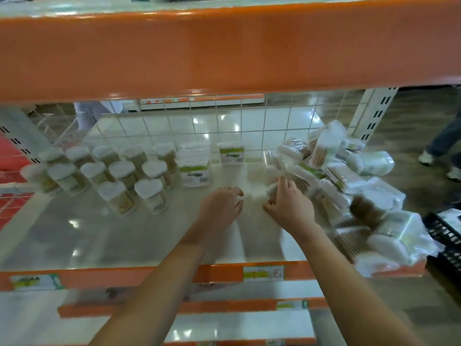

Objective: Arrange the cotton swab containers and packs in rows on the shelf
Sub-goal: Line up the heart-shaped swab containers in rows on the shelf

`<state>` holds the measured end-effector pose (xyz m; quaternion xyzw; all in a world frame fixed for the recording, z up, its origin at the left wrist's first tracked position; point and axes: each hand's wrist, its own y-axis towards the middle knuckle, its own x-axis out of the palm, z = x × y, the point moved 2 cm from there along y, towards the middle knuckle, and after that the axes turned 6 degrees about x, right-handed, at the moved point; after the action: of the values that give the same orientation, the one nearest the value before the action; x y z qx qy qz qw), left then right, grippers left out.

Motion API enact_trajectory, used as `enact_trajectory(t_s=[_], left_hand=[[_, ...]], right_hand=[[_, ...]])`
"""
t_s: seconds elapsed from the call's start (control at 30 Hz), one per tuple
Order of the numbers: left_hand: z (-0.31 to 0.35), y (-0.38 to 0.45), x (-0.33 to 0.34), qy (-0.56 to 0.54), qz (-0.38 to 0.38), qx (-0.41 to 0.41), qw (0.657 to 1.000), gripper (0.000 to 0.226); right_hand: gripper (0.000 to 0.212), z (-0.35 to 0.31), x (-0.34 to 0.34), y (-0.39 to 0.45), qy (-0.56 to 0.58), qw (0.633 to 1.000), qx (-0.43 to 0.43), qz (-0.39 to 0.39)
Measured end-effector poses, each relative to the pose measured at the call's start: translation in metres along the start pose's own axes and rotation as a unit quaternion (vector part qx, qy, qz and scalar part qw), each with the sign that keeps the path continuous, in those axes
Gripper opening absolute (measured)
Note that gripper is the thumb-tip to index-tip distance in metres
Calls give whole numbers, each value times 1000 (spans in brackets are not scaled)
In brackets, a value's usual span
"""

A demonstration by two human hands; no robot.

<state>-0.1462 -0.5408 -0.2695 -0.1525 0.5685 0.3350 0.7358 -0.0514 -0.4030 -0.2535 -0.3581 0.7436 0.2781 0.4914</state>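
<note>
Jars (119,176) stand rowed on shelf (99,236) left; packs (349,186) heaped right. Your right hand (290,204) fingers curl on pack at heap's edge; left hand (222,206) loose, holding nothing, ready for handover.

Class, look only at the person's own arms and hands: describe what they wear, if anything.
Both forearms are bare up to the frame's bottom edge, with no sleeves showing. The left hand and right hand wear no gloves; no watch, bracelet or ring is visible, though the picture is blurred.
</note>
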Motion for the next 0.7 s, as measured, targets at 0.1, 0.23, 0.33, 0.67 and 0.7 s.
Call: enact_trajectory(t_s=[0.1, 0.23, 0.33, 0.67, 0.7], left_hand=[[-7, -9, -2, 10, 2, -33, 999, 27], [-16, -28, -10, 16, 19, -61, 998, 25], [-22, -42, -18, 14, 18, -89, 996, 24], [-57, -100, -63, 41, -53, -166, 984, 32], [-62, -110, -66, 40, -45, -167, 984, 32]], right_hand=[[48, 1, 2, 0, -6, 1000, -25, 8], [47, -2, 7, 5, 4, 999, -45, 7], [48, -12, 10, 3, 51, 997, -59, 7], [44, -84, 19, -45, 163, 981, -101, -38], [43, -92, 22, -51, 166, 980, -100, -44]])
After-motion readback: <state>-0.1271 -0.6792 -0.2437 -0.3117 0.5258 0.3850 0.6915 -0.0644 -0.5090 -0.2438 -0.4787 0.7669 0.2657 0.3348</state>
